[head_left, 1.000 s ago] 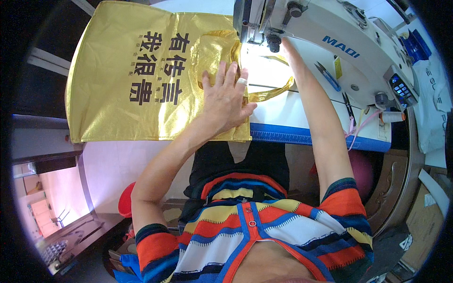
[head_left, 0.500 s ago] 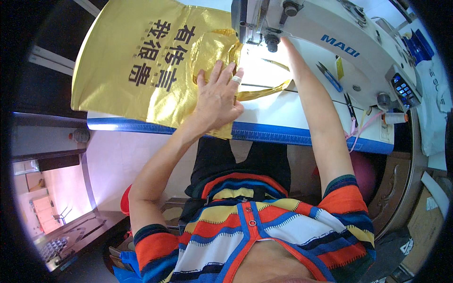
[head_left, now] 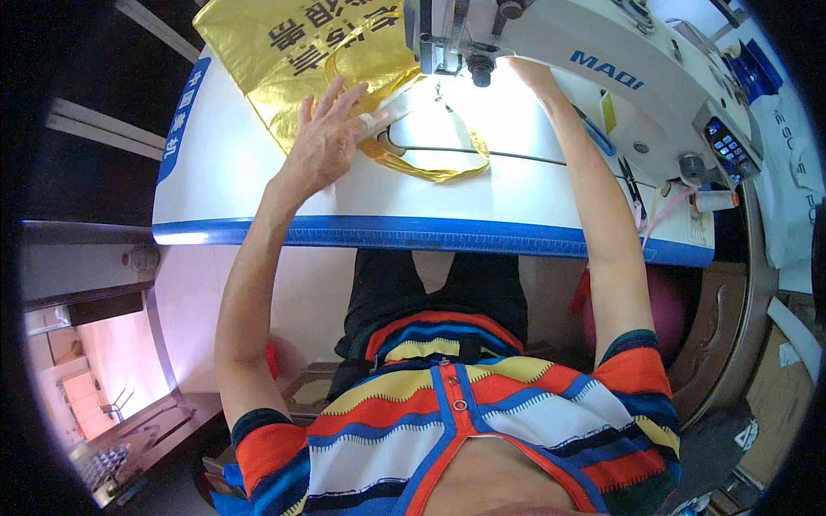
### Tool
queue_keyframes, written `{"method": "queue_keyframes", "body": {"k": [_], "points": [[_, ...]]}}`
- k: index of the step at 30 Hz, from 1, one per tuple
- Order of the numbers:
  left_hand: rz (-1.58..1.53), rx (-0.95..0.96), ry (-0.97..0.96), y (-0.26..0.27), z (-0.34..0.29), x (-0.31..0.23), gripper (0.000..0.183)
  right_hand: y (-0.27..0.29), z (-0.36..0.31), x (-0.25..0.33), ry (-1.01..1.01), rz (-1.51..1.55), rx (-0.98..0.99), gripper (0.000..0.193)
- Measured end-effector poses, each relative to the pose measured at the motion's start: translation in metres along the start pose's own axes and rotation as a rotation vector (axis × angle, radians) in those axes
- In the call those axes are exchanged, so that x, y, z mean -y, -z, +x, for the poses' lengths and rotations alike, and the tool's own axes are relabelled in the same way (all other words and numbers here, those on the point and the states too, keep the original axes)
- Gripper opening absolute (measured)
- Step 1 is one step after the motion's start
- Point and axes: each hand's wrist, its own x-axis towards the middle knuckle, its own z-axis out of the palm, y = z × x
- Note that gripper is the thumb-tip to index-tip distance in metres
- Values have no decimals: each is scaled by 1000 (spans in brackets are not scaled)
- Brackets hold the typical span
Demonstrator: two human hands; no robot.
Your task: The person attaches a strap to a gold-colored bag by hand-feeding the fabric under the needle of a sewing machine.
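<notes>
A shiny gold bag point(head_left: 284, 52) with dark printed characters lies on the white sewing table point(head_left: 430, 215). My left hand point(head_left: 331, 138) presses flat on the bag's near edge, fingers spread, beside its gold loop handle point(head_left: 430, 168). My right forearm reaches up under the white sewing machine point(head_left: 585, 69); my right hand point(head_left: 520, 69) is mostly hidden behind the machine head, near the needle area point(head_left: 443, 56).
The table has a blue front edge point(head_left: 430, 232). A control panel with buttons point(head_left: 727, 146) and a thread spool point(head_left: 714, 200) sit on the right. White fabric point(head_left: 792, 163) lies at the far right. Cardboard boxes point(head_left: 774, 378) stand low right.
The gold bag has slid away from me and to the left under the machine. My left hand moved up with it, exposing more white table.
</notes>
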Motion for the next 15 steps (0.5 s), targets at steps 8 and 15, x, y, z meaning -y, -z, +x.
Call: {"method": "queue_keyframes", "body": {"k": [8,15], "points": [[-41,-208,-35,-13,23,20,44,4,-23,-44,-184,218,82,24],[47,-181,187,-4,36,-4,31,25,-51,-20,-245,197,145,18]]}}
